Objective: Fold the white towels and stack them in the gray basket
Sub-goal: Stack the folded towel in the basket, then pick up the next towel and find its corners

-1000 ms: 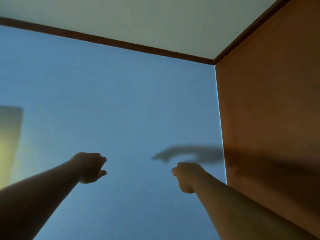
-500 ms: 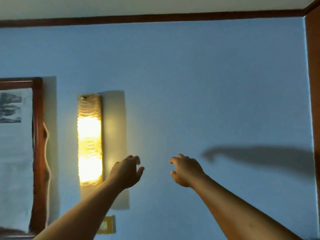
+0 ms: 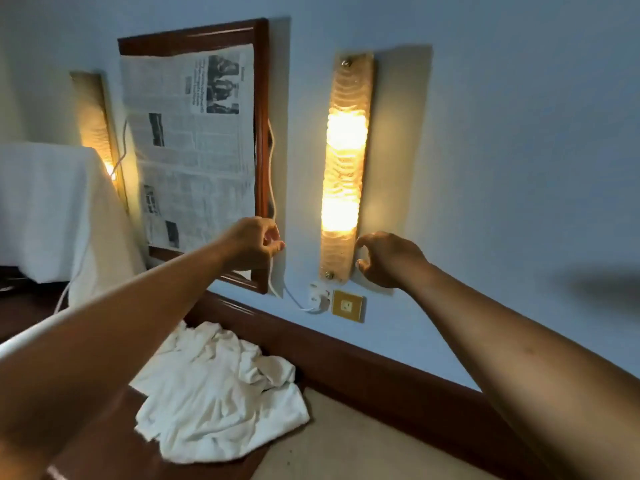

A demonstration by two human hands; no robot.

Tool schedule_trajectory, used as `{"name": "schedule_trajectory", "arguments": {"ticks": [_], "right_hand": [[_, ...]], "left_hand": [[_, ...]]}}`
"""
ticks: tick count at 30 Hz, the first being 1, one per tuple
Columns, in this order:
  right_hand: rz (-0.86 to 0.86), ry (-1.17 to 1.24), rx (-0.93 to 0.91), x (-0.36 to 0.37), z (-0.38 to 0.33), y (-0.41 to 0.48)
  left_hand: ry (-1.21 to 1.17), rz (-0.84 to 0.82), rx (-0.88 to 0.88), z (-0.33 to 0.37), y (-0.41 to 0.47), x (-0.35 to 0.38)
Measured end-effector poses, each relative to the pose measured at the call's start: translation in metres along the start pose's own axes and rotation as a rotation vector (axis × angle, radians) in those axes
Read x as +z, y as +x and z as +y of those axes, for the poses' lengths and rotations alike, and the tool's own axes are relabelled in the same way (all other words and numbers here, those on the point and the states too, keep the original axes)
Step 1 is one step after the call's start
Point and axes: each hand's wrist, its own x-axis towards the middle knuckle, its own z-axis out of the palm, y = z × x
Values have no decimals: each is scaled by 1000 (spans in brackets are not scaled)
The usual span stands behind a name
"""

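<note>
A lit ribbed-glass wall lamp (image 3: pixel 344 168) is fixed upright on the blue wall (image 3: pixel 502 133). Just left of it hangs a dark wooden frame (image 3: pixel 262 98) covered with newspaper (image 3: pixel 194 140) (print too small to read). Below the lamp, a white plug (image 3: pixel 319 296) sits beside a brass socket plate (image 3: pixel 347 305), above the wooden skirting (image 3: pixel 346 362).

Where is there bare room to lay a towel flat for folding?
Bare: the beige surface right of the crumpled white towels, below the dark wooden wall trim. Crowded: the dark wooden top, where the towels leave only a narrow strip on their left.
</note>
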Motion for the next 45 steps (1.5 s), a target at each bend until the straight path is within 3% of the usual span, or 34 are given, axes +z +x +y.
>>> {"name": "schedule_trajectory", "arguments": {"ticks": [5,9,18,32,45], "right_hand": [[-53,-76,-127,48,-83,35],[-97,0,-128,88,-147,67],[-224,388,-2,196,-269,102],[-592,566,202,372,-316,102],[-754,635,599,498,-379,115]], "left_hand": [[-5,-7,-136,-106,-42,-9],[-66,-5,-222,-186,-68,5],[-204,-187,-310,-334,-96,60],[-393,-383,-516,-445,-132,180],[-400,-816,-396,-576,-92,290]]}}
